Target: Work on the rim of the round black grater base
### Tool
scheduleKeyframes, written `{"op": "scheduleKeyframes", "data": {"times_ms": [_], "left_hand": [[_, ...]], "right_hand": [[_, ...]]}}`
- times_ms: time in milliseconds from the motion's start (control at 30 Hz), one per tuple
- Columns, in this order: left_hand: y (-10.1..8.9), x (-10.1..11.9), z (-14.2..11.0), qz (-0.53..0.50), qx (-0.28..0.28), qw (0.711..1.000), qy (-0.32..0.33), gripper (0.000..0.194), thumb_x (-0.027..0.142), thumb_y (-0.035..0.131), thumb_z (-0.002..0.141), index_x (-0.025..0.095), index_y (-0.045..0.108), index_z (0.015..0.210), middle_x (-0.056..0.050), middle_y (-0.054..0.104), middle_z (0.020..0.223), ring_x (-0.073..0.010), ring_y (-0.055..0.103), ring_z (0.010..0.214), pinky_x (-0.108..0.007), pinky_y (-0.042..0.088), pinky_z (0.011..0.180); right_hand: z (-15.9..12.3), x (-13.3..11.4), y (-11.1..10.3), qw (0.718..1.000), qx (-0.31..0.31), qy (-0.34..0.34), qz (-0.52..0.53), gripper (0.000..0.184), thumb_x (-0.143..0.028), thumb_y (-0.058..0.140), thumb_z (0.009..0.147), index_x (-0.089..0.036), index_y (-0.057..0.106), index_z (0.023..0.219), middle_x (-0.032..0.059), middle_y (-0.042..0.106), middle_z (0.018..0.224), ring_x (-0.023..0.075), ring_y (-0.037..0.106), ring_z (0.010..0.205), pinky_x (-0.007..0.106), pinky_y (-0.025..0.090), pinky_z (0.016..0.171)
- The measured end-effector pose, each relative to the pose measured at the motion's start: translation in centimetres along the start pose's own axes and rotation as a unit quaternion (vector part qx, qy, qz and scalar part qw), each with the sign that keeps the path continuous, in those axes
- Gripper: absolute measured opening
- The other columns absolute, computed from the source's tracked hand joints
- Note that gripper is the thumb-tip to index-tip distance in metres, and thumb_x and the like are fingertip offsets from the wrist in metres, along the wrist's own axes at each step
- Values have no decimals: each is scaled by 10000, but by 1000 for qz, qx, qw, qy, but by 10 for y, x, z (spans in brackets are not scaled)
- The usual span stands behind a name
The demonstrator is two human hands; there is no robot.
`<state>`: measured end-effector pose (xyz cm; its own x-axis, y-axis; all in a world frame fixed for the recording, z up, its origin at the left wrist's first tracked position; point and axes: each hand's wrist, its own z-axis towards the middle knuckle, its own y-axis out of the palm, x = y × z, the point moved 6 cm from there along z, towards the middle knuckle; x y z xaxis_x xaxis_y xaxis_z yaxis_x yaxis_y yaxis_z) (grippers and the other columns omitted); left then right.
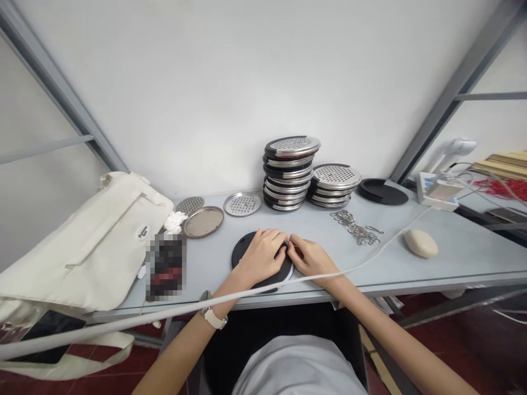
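A black round disc (pixel 239 251) with a pale edge on its right lies on the table in front of me. My left hand (pixel 265 253) reaches over its top, fingers bent and gripping it at the far right rim. At that same rim my right hand (pixel 308 255) is closed in a pinch, its fingertips almost meeting the left ones. A small dark piece shows between the fingertips, too hidden to name. To the right lies a loose pile of metal hooks (pixel 356 227), apart from both hands.
Two stacks of discs with perforated metal plates (pixel 288 181) (pixel 334 184) stand by the wall. Loose metal plates (pixel 203 221) lie left, near a cream bag (pixel 86 247). A black disc (pixel 382 192), a beige stone-like object (pixel 420 243) and a power strip (pixel 438 192) sit right. A white cable (pixel 354 267) crosses in front.
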<state>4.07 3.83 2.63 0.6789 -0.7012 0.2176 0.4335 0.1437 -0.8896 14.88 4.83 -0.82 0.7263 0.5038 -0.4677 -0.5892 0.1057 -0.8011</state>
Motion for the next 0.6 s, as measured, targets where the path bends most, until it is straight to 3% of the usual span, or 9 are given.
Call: {"op": "scheduleKeyframes", "data": {"times_ms": [267, 600], "left_hand": [[0, 0, 1, -8, 3, 1000, 4, 99, 122, 421, 867, 167, 507, 882, -30, 583, 879, -177, 526, 867, -323, 350, 829], [2, 0, 0, -22, 0, 1000, 5, 185, 113, 418, 872, 162, 511, 1024, -47, 604, 967, -192, 542, 928, -339, 353, 870]], "right_hand": [[1, 1, 1, 1000, -17, 17, 12, 166, -275, 350, 891, -216, 407, 747, -19, 513, 607, 115, 451, 513, 226, 294, 534], [0, 1, 1, 1000, -8, 15, 15, 184, -289, 325, 905, -213, 409, 760, -12, 507, 602, 121, 451, 500, 231, 293, 523]]}}
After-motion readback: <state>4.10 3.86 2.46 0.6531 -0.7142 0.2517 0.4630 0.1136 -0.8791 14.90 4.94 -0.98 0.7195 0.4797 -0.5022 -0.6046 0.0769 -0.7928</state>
